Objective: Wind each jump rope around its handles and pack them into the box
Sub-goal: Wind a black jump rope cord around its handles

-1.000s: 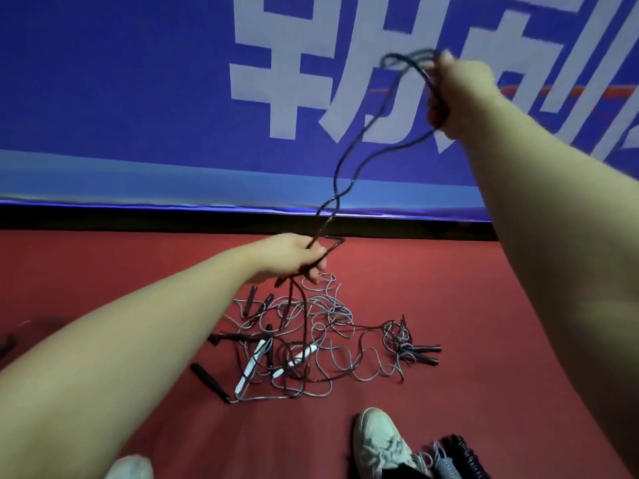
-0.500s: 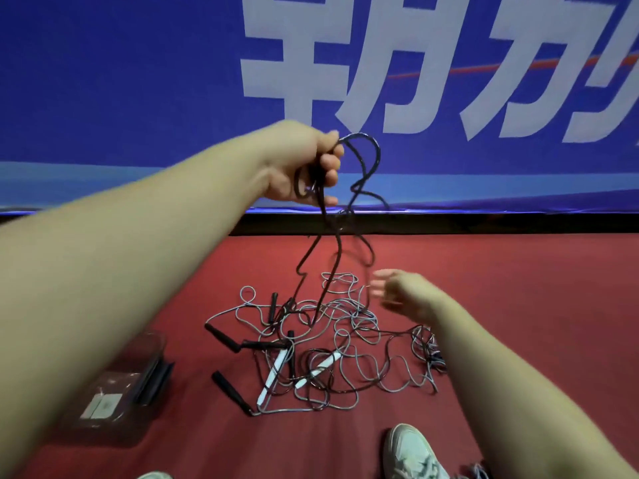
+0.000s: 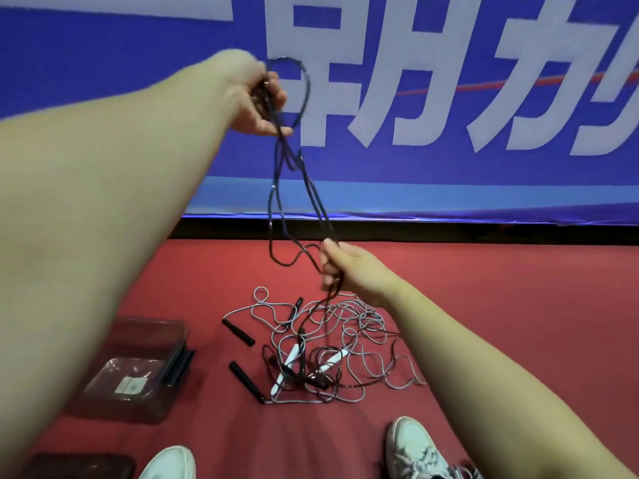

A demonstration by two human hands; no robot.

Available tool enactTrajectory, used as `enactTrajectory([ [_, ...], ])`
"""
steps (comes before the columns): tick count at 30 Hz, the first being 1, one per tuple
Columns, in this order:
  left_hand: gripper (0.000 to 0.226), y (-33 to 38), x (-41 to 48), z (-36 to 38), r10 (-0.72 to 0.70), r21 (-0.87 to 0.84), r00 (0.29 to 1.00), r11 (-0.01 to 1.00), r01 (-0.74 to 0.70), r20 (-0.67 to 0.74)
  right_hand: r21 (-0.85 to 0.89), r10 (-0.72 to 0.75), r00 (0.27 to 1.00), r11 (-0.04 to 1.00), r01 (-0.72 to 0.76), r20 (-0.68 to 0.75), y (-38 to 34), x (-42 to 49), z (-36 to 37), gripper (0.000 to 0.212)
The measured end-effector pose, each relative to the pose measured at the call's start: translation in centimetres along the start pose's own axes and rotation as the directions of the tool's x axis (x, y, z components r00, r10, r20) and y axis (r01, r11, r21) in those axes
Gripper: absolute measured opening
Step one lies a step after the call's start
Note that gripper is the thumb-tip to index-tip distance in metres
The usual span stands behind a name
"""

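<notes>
- Standing view: two white shoes (image 3: 413,447) at the bottom edge, on the red floor (image 3: 518,305).
- Clear plastic box (image 3: 152,322) sits on the floor to the left with its top open. No rope visible inside. A dark strip leans at its right side; can't tell what it is.
- Rope pile (image 3: 359,344) lies right of the box and apart from it. Grey and dark cords are tangled, with black handles (image 3: 238,332) and white handles (image 3: 289,359) lying among them. Nothing is wound yet.
- Right hand (image 3: 349,271) is low, just above the pile, fingers curled round the dark rope (image 3: 306,188) where it rises out of the tangle.
- Left hand (image 3: 256,95) is raised high, fingers closed round a bunch of the same rope's loops. Slack loops hang between the two hands.
- Handling, as a judgement: the cord is thin, light and limp but kinky, likely slick, and will snag on the other cords if yanked. The rigid handles are the best hold. This rope's handles seem buried in the pile; can't tell which pair.
- Blue banner (image 3: 103,63) with white characters stands behind.
</notes>
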State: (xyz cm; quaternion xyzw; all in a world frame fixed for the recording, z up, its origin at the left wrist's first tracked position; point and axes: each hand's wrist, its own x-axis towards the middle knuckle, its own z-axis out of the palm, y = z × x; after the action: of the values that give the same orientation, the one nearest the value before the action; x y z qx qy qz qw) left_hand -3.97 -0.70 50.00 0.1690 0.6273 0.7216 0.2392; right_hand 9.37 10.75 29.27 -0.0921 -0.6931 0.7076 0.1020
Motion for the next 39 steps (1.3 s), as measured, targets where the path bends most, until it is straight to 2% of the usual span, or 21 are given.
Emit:
enactTrajectory([
  [2,0.044,-1.3,1.3,-2.7,0.004,0.042,0.999,0.999,-0.002,-0.046,0.287,0.078,0.981,0.958,-0.024,-0.175,-1.6,0.0,-0.2,0.036],
  [4,0.049,-4.4,2.3,-4.8,-0.055,0.123,0.998,0.991,0.056,-0.016,0.548,0.120,0.966,0.836,0.026,-0.229,-4.0,0.5,0.1,0.039],
  [6,0.049,-8.8,2.1,-6.2,-0.203,0.197,0.979,0.961,0.193,0.031,0.670,0.135,0.958,0.739,0.074,-0.254,-6.6,1.2,1.0,0.040],
  [8,0.036,-13.1,0.6,-6.5,-0.307,0.255,0.945,0.928,0.270,0.114,0.725,0.115,0.959,0.679,0.113,-0.257,-8.7,2.0,1.7,0.039],
  [10,0.026,-16.2,-1.4,-6.1,-0.300,0.324,0.932,0.919,0.225,0.204,0.731,0.079,0.962,0.667,0.144,-0.261,-10.5,2.6,2.4,0.038],
  [12,0.027,-18.5,-2.9,-5.5,-0.238,0.366,0.931,0.922,0.126,0.278,0.704,0.045,0.961,0.690,0.168,-0.274,-11.8,3.0,3.3,0.034],
  [16,0.086,-21.3,-3.9,-3.7,-0.054,0.489,0.915,0.857,-0.162,0.399,0.632,-0.028,0.948,0.739,0.234,-0.318,-13.3,3.4,5.3,0.029],
  [17,0.086,-21.3,-3.9,-2.9,-0.015,0.457,0.905,0.867,-0.200,0.425,0.613,-0.043,0.947,0.752,0.241,-0.320,-13.7,3.5,5.7,0.029],
  [19,0.067,-21.1,-3.3,-1.9,0.102,0.394,0.917,0.880,-0.264,0.386,0.575,-0.075,0.946,0.778,0.253,-0.314,-14.5,3.4,6.3,0.030],
  [21,0.052,-20.7,-2.5,-1.5,0.243,0.480,0.918,0.794,-0.373,0.313,0.553,-0.110,0.949,0.790,0.265,-0.296,-15.4,3.1,6.6,0.028],
  [22,0.047,-20.4,-2.0,-1.5,0.268,0.493,0.912,0.775,-0.395,0.310,0.544,-0.128,0.952,0.795,0.267,-0.280,-15.9,2.9,6.7,0.027],
  [25,0.016,-19.8,-1.7,-2.1,0.220,0.435,0.890,0.809,-0.396,0.400,0.444,-0.172,0.956,0.857,0.264,-0.236,-16.7,2.2,6.0,0.026],
  [28,0.023,-19.7,-2.6,-3.3,0.169,0.389,0.859,0.838,-0.383,0.483,0.201,-0.188,0.943,0.948,0.247,-0.275,-16.8,2.1,4.2,0.029],
  [29,0.023,-20.0,-2.8,-4.0,0.133,0.413,0.851,0.829,-0.376,0.509,0.177,-0.173,0.939,0.956,0.232,-0.296,-16.7,2.2,3.3,0.030],
  [32,0.021,-22.2,-3.1,-6.8,-0.030,0.585,0.834,0.726,-0.360,0.551,0.315,-0.105,0.932,0.923,0.222,-0.348,-16.5,2.7,0.4,0.034],
  [33,0.021,-23.1,-3.3,-7.6,-0.071,0.606,0.838,0.724,-0.330,0.542,0.377,-0.083,0.929,0.898,0.227,-0.361,-16.4,3.1,-0.5,0.035],
  [36,0.022,-24.9,-3.5,-8.2,-0.101,0.572,0.863,0.785,-0.237,0.495,0.510,-0.020,0.922,0.828,0.232,-0.387,-15.5,4.6,-2.1,0.037],
  [39,0.023,-24.8,-3.5,-6.8,-0.161,0.454,0.856,0.886,-0.094,0.492,0.506,0.018,0.895,0.830,0.236,-0.446,-13.2,6.4,-3.3,0.042],
])
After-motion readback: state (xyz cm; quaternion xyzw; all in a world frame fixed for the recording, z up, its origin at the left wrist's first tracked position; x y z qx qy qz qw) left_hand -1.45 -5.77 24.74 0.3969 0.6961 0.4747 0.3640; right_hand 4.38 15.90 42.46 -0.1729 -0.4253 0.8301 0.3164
